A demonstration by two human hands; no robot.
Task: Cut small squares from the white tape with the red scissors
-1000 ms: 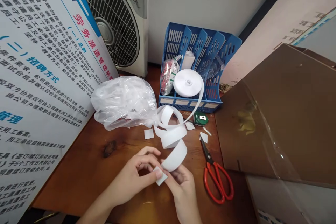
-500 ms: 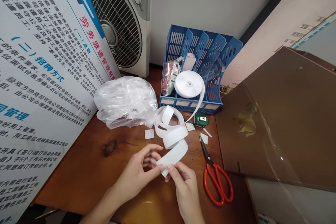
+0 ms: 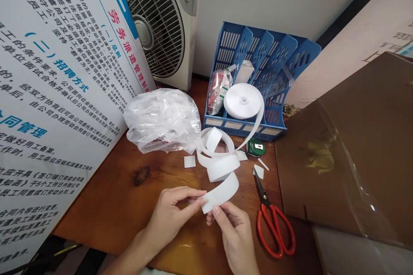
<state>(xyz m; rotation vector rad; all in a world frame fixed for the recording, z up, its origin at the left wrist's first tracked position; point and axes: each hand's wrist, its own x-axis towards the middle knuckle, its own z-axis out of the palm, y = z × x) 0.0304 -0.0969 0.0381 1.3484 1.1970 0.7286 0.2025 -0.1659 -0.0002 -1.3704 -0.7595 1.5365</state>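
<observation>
A wide white strip of hook-and-loop tape (image 3: 224, 190) curves toward me, its free end between my hands. My left hand (image 3: 176, 212) pinches the left edge of that end between thumb and fingers. At the lower edge, the thumb of my right hand (image 3: 234, 227) presses close to the tape's corner, its other fingers curled underneath and partly hidden. Behind, the tape lies in loose loops and runs up to its roll (image 3: 243, 101), which rests on the blue file rack (image 3: 226, 123). Open-bladed or closed, the red-handled scissors (image 3: 269, 217) lie right of my right hand.
Cut white squares (image 3: 190, 161) lie on the wooden table (image 3: 112, 210). A green tape measure (image 3: 256, 147) sits before the rack. A filled clear plastic bag (image 3: 163, 120) stands left. Behind it is a fan (image 3: 155, 25); a printed board (image 3: 64, 107) leans left, a brown box (image 3: 348, 146) right.
The view has shifted, so the table items appear farther right. My left fingers have drawn together on the tape's edge, and my right thumb now sits lower at its end.
</observation>
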